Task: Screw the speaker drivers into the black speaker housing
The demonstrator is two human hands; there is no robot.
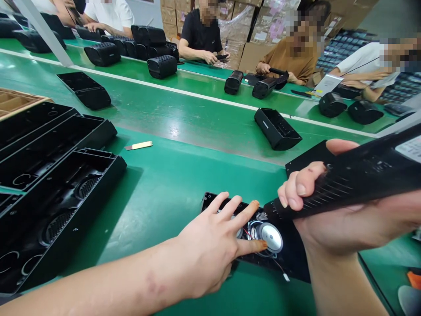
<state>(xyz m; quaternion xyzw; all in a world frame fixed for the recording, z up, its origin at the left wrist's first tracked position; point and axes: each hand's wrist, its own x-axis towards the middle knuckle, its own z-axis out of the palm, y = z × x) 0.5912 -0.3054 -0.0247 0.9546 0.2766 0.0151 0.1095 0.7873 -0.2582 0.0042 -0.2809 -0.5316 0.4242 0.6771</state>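
My right hand [332, 206] grips a black electric screwdriver [358, 175] slanting down to the left. Its tip end meets a black speaker panel [296, 254] near a round silver speaker driver [271, 237]. Across that panel lies my left hand [213, 241], fingers spread, with the thumb by the driver and the other fingertips along the far edge. Thin wires end in a small white connector [286, 277] at the panel's near side. The palm hides part of the panel and a second driver.
Open black speaker housings [62, 210] lie at left beside a wooden tray [23, 102]. A utility knife [139, 145] rests on the green mat. Beyond, a conveyor belt [184, 109] carries housings, one a black shell [277, 128]. Several co-workers sit across.
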